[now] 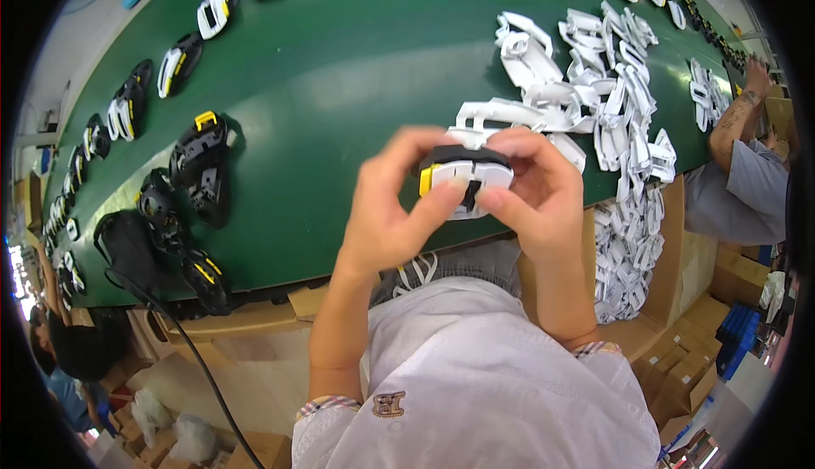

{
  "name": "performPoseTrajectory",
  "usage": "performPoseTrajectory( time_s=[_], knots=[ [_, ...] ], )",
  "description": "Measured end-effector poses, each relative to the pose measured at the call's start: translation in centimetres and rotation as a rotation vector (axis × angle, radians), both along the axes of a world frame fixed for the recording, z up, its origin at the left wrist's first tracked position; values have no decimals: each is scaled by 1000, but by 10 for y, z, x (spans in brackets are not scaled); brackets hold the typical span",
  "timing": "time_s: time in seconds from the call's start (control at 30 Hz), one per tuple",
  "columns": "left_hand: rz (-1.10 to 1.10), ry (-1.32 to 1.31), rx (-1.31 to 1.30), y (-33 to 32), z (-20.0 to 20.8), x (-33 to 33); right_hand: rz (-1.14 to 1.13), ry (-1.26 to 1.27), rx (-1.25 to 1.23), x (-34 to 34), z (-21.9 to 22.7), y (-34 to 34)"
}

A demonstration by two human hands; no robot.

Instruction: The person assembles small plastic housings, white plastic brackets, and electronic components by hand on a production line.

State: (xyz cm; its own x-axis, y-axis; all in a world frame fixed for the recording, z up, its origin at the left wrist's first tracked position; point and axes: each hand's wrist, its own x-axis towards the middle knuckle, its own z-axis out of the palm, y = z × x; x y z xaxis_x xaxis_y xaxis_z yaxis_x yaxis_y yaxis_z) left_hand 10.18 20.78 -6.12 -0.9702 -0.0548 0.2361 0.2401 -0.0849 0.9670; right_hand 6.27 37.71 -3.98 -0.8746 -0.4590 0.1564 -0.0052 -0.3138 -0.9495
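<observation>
Both my hands hold one white-and-black plastic assembly (475,172) above the near edge of the green table. It has a yellow tab on its left end and a dark slot in the middle of its white face. My left hand (399,189) grips the left end, its thumb pressed on the white face. At the other end, my right hand (539,189) has its fingers round the back and its thumb near the slot. Just beyond the hands, a pile of loose white plastic frames (535,66) spreads over the table. Fingers partly hide the assembly.
Black housings with yellow parts (201,159) lie at the left, near a black pouch-like object (123,248) and a cable (208,376). Similar white-and-black assemblies (174,66) line the far edge. A box of white frames (628,257) stands at my right, near a co-worker's arm (734,121).
</observation>
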Motion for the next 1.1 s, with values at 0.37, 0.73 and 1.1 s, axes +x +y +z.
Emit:
performPoseTrajectory(
  time_s=[0.37, 0.73, 1.1],
  knots=[
    [144, 406, -230, 11, 10, 27, 56, 418, 322, 8, 22, 13],
    [37, -262, 534, 4, 10, 23, -75, 1163, 571, 6, 35, 6],
    [268, -147, 59, 26, 4, 18, -91, -110, 236, 27, -16, -2]
  ],
)
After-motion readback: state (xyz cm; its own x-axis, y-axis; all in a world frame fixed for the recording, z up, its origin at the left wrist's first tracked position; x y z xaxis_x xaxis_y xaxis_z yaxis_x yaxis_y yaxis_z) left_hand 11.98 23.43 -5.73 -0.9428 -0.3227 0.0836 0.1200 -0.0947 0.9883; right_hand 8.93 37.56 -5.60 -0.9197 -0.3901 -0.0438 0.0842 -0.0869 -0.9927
